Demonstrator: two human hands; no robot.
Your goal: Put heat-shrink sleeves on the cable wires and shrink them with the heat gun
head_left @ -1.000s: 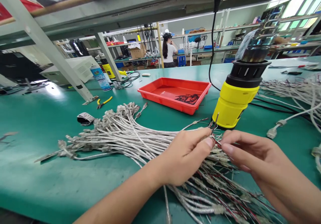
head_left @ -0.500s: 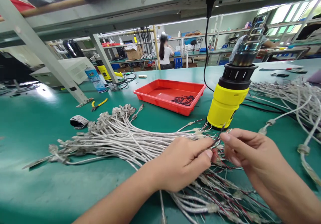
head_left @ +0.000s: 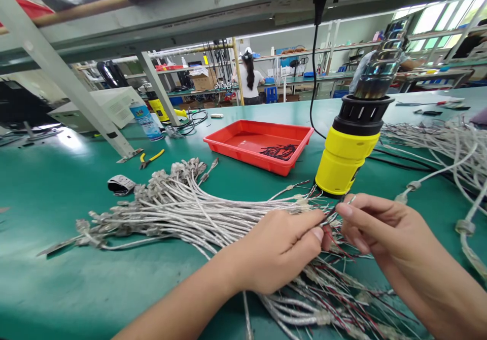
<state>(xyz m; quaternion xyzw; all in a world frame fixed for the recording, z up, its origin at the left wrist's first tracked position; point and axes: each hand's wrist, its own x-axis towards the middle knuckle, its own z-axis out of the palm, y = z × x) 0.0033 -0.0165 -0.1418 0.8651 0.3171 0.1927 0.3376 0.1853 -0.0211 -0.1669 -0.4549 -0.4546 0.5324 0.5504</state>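
My left hand [head_left: 281, 248] is closed, thumb against forefinger, around the wire end of a cable above a bundle of clear-jacketed silvery cables [head_left: 213, 208]. Thin wires [head_left: 330, 218], a dark one among them, run from it towards my right hand [head_left: 395, 233]. The right thumb and forefinger pinch these fine wires near their tips; whether the dark piece is a wire or a sleeve I cannot tell. Loose red, black and white wire ends [head_left: 342, 279] spread beneath both hands. Just behind the fingertips, a yellow heat gun [head_left: 344, 160] stands with its metal nozzle upward.
A red tray [head_left: 243, 158] holds short black pieces [head_left: 279, 151]. Yellow-handled cutters [head_left: 152, 158] and a spray can [head_left: 146, 122] lie left, near a shelf post [head_left: 81, 78]. More cables [head_left: 452, 147] are piled right. A person [head_left: 251, 78] is in the background.
The dark piece between my hands has tipped from upright to a flatter slant, and its tip sits lower by the right fingertips. My left hand has hardly moved.
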